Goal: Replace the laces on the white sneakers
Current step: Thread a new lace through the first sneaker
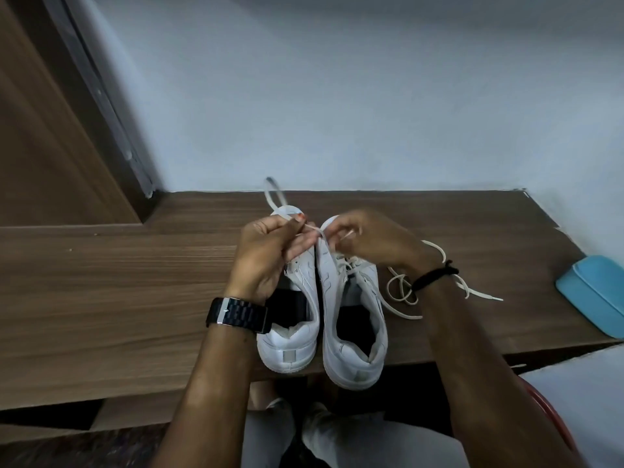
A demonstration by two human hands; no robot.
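Note:
Two white sneakers stand side by side on the wooden table, heels toward me: the left sneaker and the right sneaker. My left hand pinches a white lace that loops up past the left toe. My right hand hovers over the right sneaker's eyelets and grips another stretch of the lace between its fingers. A loose cream lace lies coiled on the table just right of the right sneaker, partly under my right wrist.
A light blue case lies at the table's right edge. A pale wall rises behind the table and a wooden panel stands at the left. My knees sit below the front edge, with a red chair rim at the lower right.

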